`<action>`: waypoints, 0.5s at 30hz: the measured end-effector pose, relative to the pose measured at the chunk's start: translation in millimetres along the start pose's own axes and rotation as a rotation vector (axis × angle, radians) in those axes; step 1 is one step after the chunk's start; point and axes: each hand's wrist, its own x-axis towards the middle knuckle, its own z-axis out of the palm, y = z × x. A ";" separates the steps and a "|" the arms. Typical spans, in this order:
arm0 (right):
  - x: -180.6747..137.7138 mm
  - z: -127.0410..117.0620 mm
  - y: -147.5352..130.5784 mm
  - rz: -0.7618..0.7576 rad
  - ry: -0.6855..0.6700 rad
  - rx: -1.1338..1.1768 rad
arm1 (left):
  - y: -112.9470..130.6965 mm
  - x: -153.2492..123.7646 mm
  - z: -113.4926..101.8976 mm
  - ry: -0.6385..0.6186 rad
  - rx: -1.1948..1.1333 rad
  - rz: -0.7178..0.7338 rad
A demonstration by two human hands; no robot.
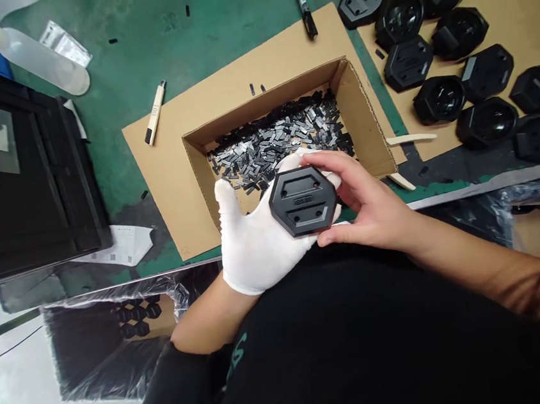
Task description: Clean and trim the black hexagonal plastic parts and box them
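A black hexagonal plastic part (303, 200) is held over the near edge of a cardboard box, its flat face with two raised ribs and small holes upward. My left hand (265, 244), in a white glove, supports it from below on the palm and fingers, thumb spread away. Bare, my right hand (366, 201) grips the part's right side between thumb and fingers. Beyond both hands, many small black strips (277, 137) lie loose inside the open cardboard box (364, 115). The left fingertips are mostly hidden behind the part.
Several similar black parts (459, 34) sit on cardboard at the right. A utility knife (156, 113) and a black marker (304, 5) rest around the box. At left are a squeeze bottle (37, 56) and a black crate (20, 170). A plastic-lined box (107, 354) stands below the table edge.
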 end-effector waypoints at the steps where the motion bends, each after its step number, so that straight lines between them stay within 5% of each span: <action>1: -0.1 -0.4 -0.1 -0.009 -0.004 -0.008 | -0.4 -0.1 -0.4 0.005 0.001 0.002; 15: -5.4 3.5 0.6 -0.110 -0.017 -0.007 | -9.2 -7.6 -9.1 0.025 -0.017 -0.003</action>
